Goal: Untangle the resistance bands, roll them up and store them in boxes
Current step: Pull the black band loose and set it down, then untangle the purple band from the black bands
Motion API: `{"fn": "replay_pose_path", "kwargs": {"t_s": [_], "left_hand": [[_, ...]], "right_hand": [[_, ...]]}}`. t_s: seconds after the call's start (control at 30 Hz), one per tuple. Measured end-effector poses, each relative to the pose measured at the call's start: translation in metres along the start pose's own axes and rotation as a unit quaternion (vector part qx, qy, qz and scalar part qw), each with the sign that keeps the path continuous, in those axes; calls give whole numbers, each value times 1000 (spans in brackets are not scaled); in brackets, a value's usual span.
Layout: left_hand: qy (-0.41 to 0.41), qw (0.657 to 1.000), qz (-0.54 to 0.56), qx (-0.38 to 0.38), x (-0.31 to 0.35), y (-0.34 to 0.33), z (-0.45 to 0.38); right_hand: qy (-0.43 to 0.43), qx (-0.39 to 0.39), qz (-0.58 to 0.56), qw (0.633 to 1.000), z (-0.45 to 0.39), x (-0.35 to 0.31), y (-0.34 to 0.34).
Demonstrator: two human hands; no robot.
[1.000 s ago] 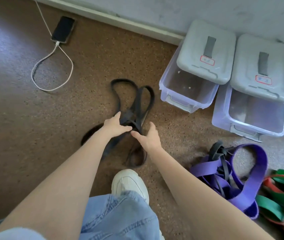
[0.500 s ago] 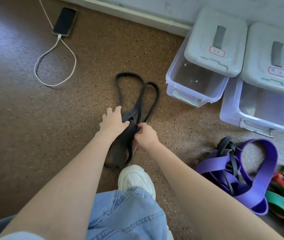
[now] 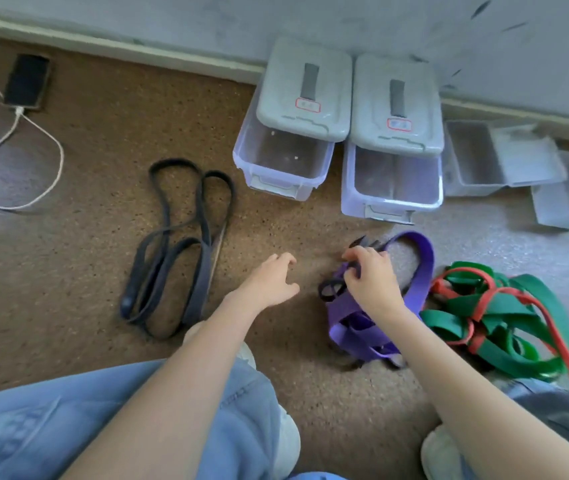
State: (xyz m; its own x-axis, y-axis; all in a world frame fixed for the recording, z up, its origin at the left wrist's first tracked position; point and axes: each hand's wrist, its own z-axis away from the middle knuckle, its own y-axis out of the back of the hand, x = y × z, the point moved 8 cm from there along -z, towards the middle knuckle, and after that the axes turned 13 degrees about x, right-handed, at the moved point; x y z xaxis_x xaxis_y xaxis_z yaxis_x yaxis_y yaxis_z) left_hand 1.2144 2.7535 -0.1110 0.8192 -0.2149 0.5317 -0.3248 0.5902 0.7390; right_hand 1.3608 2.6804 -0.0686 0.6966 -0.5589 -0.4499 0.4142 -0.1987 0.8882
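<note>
Brown floor, right hand pinching purple band

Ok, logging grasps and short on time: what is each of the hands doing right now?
Left hand: open, fingers loosely curled, holding nothing.
Right hand: pinching a thin black band in the purple band tangle.

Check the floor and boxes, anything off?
Both lids sit slid back, leaving the boxes half open. A thin black band is knotted into the purple band where the right hand grips.
</note>
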Motion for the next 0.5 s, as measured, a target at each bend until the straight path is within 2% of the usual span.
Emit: {"fn": "replay_pose_path", "kwargs": {"t_s": [0.07, 0.13, 0.17, 0.23, 0.3, 0.33, 0.43, 0.5], "left_hand": [[-9, 996, 56, -72, 18, -22, 8], [-28, 990, 58, -128, 34, -44, 22], [-28, 990, 52, -127, 40, -54, 27], [-5, 995, 73, -69, 47, -57, 32], [10, 994, 108, -6, 54, -42, 33], [-11, 995, 100, 7, 61, -34, 34], [-107, 993, 44, -30, 93, -14, 42], [-117, 986, 88, -81, 119, -2, 55]], "right_hand": [[29, -95, 114, 988, 17, 23, -8], [31, -164, 147, 975, 31, 43, -11], [30, -163, 116, 979, 34, 47, -7], [21, -146, 50, 988, 33, 47, 9], [7, -164, 32, 986, 26, 46, 28], [-5, -182, 23, 983, 22, 45, 38], [-59, -202, -113, 971, 15, 25, 84], [-65, -165, -201, 963, 9, 5, 123]]}}
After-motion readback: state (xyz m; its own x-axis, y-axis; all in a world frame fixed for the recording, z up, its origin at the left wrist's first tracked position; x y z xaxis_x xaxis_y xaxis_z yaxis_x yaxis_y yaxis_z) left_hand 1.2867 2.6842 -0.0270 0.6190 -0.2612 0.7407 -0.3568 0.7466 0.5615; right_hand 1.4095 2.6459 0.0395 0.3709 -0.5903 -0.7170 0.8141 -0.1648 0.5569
